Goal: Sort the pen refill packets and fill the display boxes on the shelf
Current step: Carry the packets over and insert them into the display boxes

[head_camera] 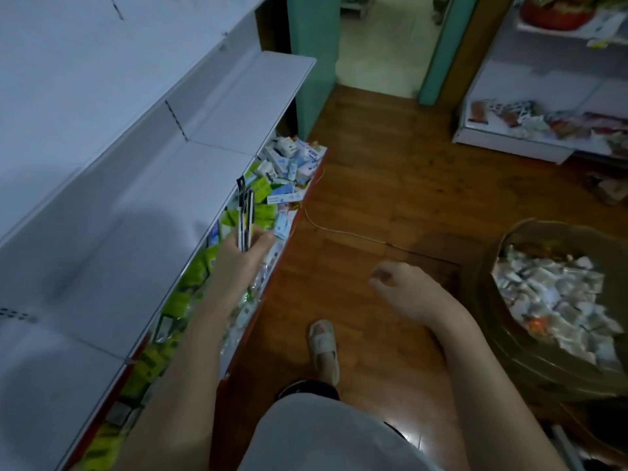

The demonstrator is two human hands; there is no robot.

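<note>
White shelves [112,185] run along the left, the lowest tier crowded with green and blue boxes [272,185]. A sack [503,300] of packets [557,297] sits right. The left hand [243,253] grips upright refill packets [245,215] above the boxes; the right hand [404,287] hangs loosely curled, holding nothing.
</note>
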